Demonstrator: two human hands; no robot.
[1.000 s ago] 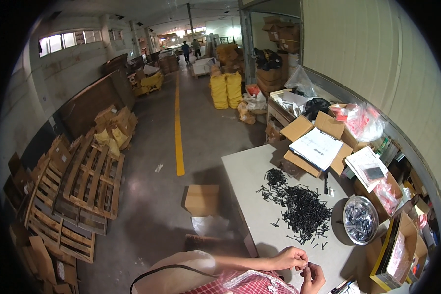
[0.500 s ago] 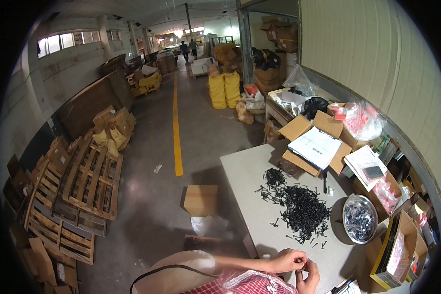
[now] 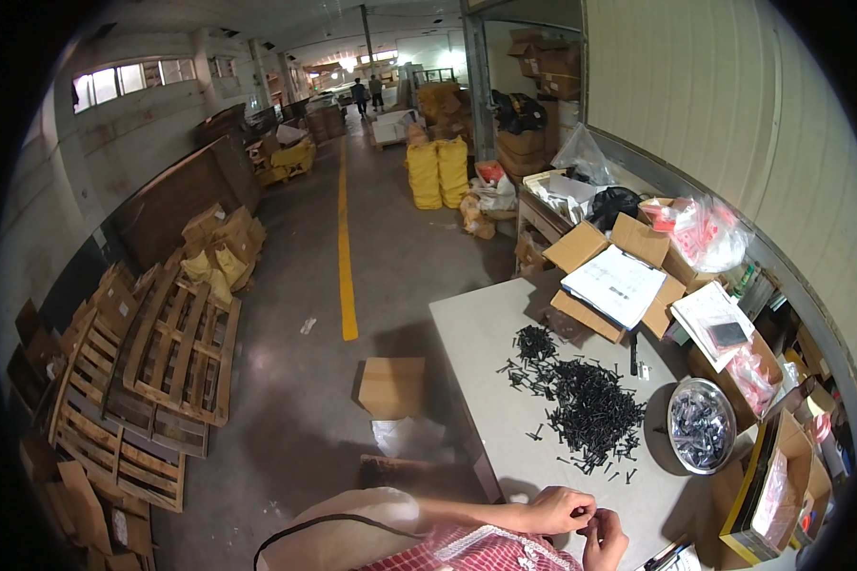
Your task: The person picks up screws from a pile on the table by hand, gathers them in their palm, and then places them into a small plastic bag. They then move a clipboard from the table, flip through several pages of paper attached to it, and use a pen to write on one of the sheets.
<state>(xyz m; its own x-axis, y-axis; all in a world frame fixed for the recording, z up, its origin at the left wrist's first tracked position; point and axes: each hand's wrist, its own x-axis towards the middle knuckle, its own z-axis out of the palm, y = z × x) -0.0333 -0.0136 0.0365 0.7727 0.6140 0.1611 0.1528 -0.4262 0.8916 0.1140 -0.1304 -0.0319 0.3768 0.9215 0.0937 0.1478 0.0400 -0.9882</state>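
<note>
Black screws heaped on a pale table, left hand and right hand close together at the near edge, fingertips drawn in narrow, anything pinched too small to tell, metal bowl of shiny pieces beside the heap.

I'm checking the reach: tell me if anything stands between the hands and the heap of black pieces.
Nothing visible blocks the left hand or right hand from the heap; a few loose pieces lie along its near side on the table. The metal bowl stands right of the heap, off that path.
</note>
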